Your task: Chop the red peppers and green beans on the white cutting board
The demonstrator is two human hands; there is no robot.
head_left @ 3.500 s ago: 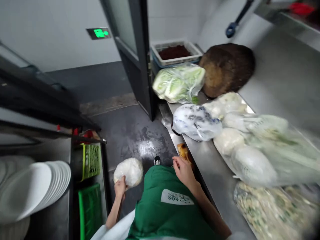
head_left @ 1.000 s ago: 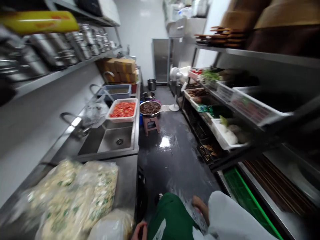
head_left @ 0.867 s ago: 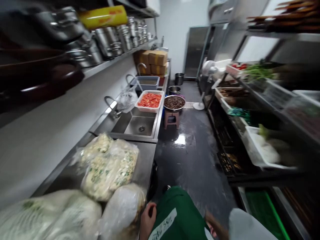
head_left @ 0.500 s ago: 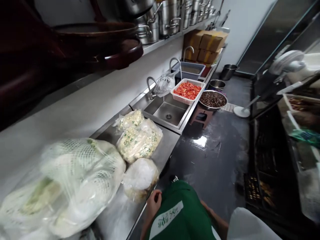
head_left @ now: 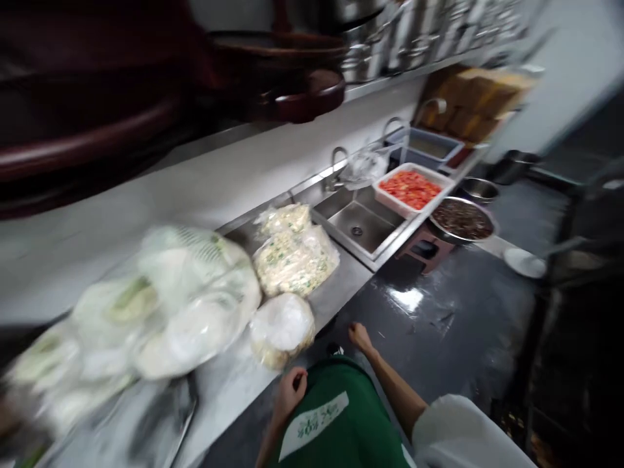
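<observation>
"So, how do the person's hands look from your side?"

"Apart. The left hand (head_left: pixel 291 388), beside the green apron (head_left: pixel 375 422), is loosely curled; the right hand (head_left: pixel 359 336) reaches farther out over the floor (head_left: pixel 419 351), bunched up. I see nothing in either, though with this blur I can't tell how tightly the fingers close."

"What's nearest?"

"A round, white-topped bag (head_left: pixel 283 328), just beyond the left hand, at the edge of the steel counter (head_left: pixel 234 383). Whether they touch, I can't tell."

"And around it?"

"Big cloudy bags (head_left: pixel 195 305) of pale produce, off to the left hand's left. Past the round bag, farther from that hand, bags of pale, green-flecked pieces (head_left: pixel 297 260)."

"How far along, would you say?"

"The food on the counter looks already packed, and neither hand seems busy with it. What's left, I couldn't judge."

"Farther off?"

"Ahead of the right hand, past the counter bags, comes the sink (head_left: pixel 363 218), then a white tub (head_left: pixel 400 207) of red pieces (head_left: pixel 410 188), apparently cut already. Out beyond the right hand, a basin (head_left: pixel 493 227) of something dark sits on a stool (head_left: pixel 439 253); cardboard boxes (head_left: pixel 463 110) stand farther still."
</observation>
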